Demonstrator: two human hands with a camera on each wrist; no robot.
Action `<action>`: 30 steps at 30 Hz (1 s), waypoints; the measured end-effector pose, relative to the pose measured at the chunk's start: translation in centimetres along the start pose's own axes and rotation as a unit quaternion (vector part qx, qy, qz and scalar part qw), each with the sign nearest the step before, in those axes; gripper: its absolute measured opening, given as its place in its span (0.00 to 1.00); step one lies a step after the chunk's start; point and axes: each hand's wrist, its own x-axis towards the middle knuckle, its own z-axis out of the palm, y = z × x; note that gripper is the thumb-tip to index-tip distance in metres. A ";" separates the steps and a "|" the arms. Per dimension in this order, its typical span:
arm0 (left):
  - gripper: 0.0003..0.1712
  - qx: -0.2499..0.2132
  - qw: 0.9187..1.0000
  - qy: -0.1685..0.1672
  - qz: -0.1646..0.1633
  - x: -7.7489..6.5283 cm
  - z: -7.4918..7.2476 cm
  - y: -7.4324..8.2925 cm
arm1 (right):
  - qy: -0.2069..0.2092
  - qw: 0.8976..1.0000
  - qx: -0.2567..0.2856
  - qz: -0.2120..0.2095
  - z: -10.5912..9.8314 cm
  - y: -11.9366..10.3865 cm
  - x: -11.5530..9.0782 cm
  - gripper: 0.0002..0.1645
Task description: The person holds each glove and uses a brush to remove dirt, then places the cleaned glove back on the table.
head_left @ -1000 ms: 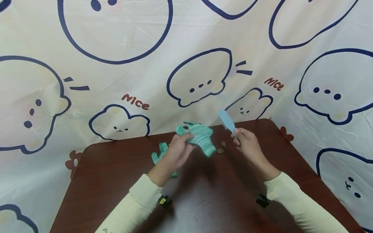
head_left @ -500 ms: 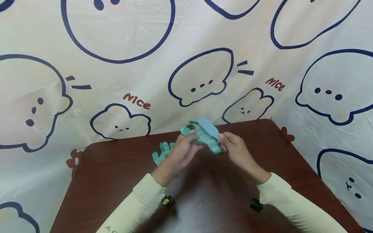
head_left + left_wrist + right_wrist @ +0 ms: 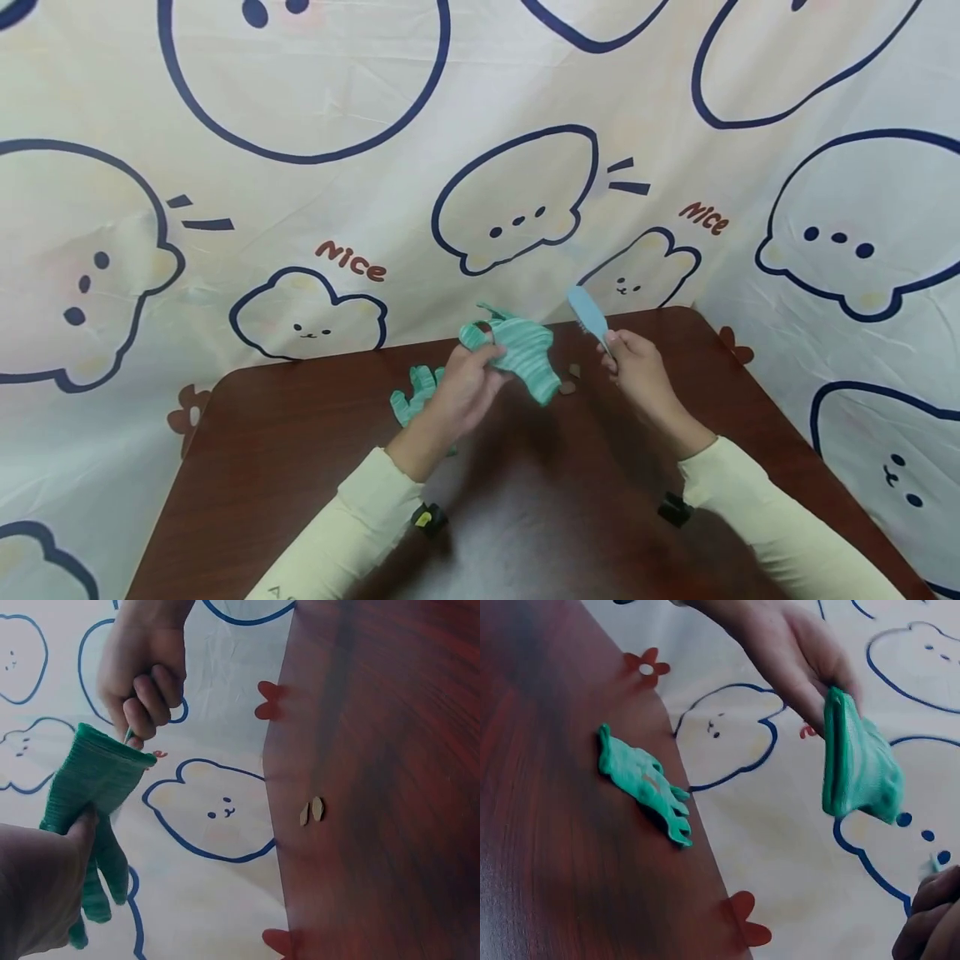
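Note:
My left hand (image 3: 468,390) pinches a green striped knit glove (image 3: 527,350) above the far part of the table, its cuff toward the right. In the left wrist view the fingers of this glove (image 3: 97,787) hang down below my grip. To the right, my right hand (image 3: 643,373) grips the handle of a light blue brush (image 3: 587,312), its head pointing up and left with short bristles on the underside. A gap separates brush and glove. A second green glove (image 3: 646,780) lies flat on the table, partly hidden behind my left forearm in the head view.
Two small flat brownish pieces (image 3: 318,808) lie on the dark red-brown table (image 3: 540,508), near its far edge. A pale curtain (image 3: 405,208) with cartoon outlines hangs right behind the table and along its right side.
Half a second ago the brush lay over the held glove; my right hand has since drawn it back to the right, near where it was a second ago. The left hand has kept its grip.

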 end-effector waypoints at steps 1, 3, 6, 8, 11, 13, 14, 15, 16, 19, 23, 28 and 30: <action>0.29 0.004 1.000 0.003 0.004 0.1 -0.1 0.0 | 0.000 1.000 0.015 0.002 -0.1 0.0 0.1 0.26; 0.24 0.012 1.000 0.005 0.006 0.2 -0.1 0.1 | -0.003 0.999 0.036 -0.004 0.1 -0.3 -0.2 0.26; 0.18 0.022 1.000 -0.007 0.005 0.3 -0.2 -0.1 | -0.037 0.997 0.059 -0.027 1.1 -1.4 -1.0 0.27; 0.19 0.026 0.999 -0.024 -0.002 0.3 -0.1 -0.2 | -0.066 0.995 0.057 -0.042 2.0 -2.0 -1.6 0.27; 0.25 0.033 0.998 -0.059 -0.008 0.2 0.1 -0.5 | -0.102 0.992 0.039 -0.055 3.1 -2.2 -2.2 0.27; 0.29 0.027 0.997 -0.068 -0.008 0.1 0.1 -0.7 | -0.104 0.992 0.015 -0.065 3.6 -2.0 -2.3 0.26; 0.31 0.023 0.997 -0.069 -0.006 0.0 0.1 -0.7 | -0.100 0.993 0.005 -0.069 3.7 -1.9 -2.3 0.26; 0.32 0.017 0.998 -0.067 -0.005 0.0 0.1 -0.7 | -0.093 0.993 -0.002 -0.073 3.7 -1.8 -2.2 0.26; 0.33 0.011 0.998 -0.061 -0.004 0.0 0.1 -0.7 | -0.083 0.994 -0.012 -0.077 3.7 -1.7 -2.0 0.26; 0.37 -0.003 0.999 -0.038 -0.012 0.0 -0.1 -0.6 | -0.061 0.995 -0.031 -0.078 3.3 -1.5 -1.5 0.27; 0.40 -0.003 0.999 -0.024 -0.020 -0.2 -0.3 -0.1 | -0.052 0.996 -0.025 -0.062 2.5 -1.0 -0.8 0.28; 0.40 -0.017 1.000 -0.024 0.005 -0.5 -0.8 0.6 | -0.013 0.999 -0.013 -0.033 0.8 0.2 0.1 0.26; 0.38 -0.019 0.999 -0.022 0.021 -0.5 -1.0 0.8 | -0.016 1.000 0.004 -0.024 0.2 0.4 0.2 0.26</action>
